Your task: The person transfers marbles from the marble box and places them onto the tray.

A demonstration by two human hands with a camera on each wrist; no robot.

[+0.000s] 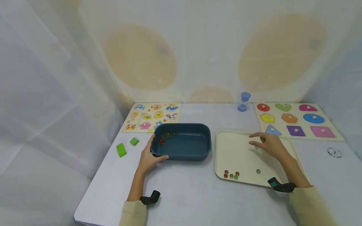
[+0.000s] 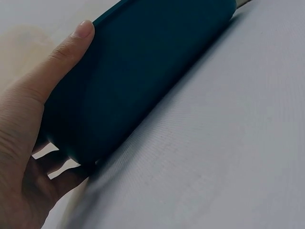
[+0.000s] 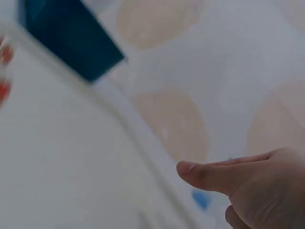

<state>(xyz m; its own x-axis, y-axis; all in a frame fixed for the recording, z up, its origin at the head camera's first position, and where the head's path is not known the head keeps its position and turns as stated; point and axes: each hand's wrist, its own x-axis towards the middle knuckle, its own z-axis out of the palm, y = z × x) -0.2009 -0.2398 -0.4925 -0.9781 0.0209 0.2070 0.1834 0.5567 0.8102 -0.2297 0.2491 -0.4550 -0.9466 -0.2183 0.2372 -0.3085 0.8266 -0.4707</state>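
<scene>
My left hand (image 1: 147, 159) grips the left end of a dark teal baking dish (image 1: 186, 157), thumb along its near side and fingers round the end. Red and green marbles (image 1: 167, 136) cluster in the dish's left part. Over a cream tray (image 1: 234, 147) hovers my right hand (image 1: 270, 145), thumb and index finger apart with nothing between them. Just below its fingertips, a clear greenish marble (image 1: 256, 147) lies on the tray. Another greenish marble (image 1: 258, 171) is nearer the front, and several red and green marbles (image 1: 231, 176) gather at the tray's front left corner.
Behind the dish lies an animal peg puzzle (image 1: 145, 116); a shape peg puzzle (image 1: 288, 118) overlaps the tray's back right. A blue hourglass (image 1: 244, 102) stands at the back. Green blocks (image 1: 121, 150) sit at left, and a round black-and-white disc (image 1: 334, 152) lies at far right.
</scene>
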